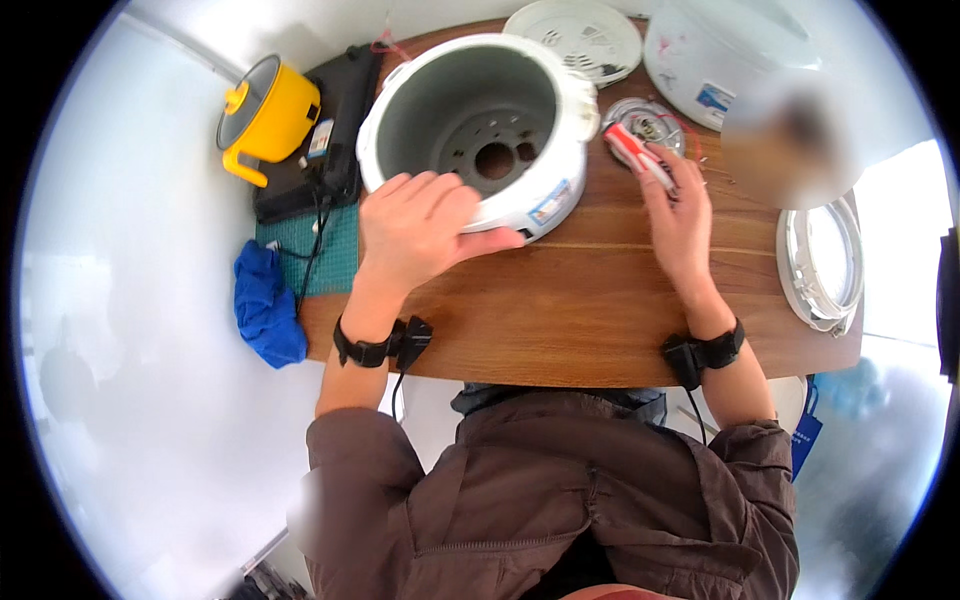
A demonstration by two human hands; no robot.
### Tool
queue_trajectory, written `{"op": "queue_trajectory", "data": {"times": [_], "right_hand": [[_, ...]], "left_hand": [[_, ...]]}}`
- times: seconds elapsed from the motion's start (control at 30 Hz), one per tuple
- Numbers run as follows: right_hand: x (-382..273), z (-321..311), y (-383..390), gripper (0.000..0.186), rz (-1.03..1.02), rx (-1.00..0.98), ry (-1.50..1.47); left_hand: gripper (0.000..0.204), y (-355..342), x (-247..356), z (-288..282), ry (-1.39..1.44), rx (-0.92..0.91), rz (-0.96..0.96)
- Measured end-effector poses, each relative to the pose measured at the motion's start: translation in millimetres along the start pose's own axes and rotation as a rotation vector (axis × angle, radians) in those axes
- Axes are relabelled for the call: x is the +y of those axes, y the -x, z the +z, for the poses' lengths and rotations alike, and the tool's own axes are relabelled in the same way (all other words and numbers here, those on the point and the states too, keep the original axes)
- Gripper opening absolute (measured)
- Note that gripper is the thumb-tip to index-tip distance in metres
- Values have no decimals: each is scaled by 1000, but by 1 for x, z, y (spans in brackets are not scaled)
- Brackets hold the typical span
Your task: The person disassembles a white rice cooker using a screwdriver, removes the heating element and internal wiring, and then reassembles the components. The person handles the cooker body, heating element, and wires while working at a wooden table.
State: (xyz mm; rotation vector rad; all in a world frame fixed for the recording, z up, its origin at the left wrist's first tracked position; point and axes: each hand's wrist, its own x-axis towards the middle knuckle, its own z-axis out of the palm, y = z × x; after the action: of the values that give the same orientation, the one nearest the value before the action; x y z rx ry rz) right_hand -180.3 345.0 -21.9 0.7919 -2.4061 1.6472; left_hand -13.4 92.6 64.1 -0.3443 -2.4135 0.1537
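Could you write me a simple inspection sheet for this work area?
Surface: brown wooden tabletop, visible grain.
Job's things: hollow round white housing, grey inside; slim red-and-white object; round metallic part.
Clutter: yellow lidded pot on flat black case; crumpled blue cloth; green mat.
Hands: left hand at the housing's near rim; right hand grips the red-and-white object.
Cables: thin black cord over the mat; red wire by the metallic part; black wrist straps with hanging cords.
Surroundings: pale wall at left; blue bag at lower right.
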Motion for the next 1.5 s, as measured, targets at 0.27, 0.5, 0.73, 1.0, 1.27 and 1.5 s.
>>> {"op": "queue_trajectory", "data": {"times": [0.27, 0.5, 0.73, 1.0, 1.27, 1.5], "right_hand": [[-9, -2, 6, 34, -65, -189, 5], [-10, 4, 13, 34, -242, -404, 12], [-10, 10, 14, 37, -340, -419, 55], [-8, 6, 14, 38, -412, -422, 105], [-13, -41, -21, 16, -650, 147, 236], [15, -85, -43, 17, -281, 186, 364]], "left_hand": [[73, 33, -30, -28, 35, 489, -371], [90, 15, -25, -35, 748, 910, -887], [76, 9, -18, -33, 1160, 942, -1068], [70, -12, 6, -27, 1098, 826, -1146], [69, 3, -12, -9, 1186, 826, -1125], [67, 5, -32, 5, 1355, 831, -1091]]}}
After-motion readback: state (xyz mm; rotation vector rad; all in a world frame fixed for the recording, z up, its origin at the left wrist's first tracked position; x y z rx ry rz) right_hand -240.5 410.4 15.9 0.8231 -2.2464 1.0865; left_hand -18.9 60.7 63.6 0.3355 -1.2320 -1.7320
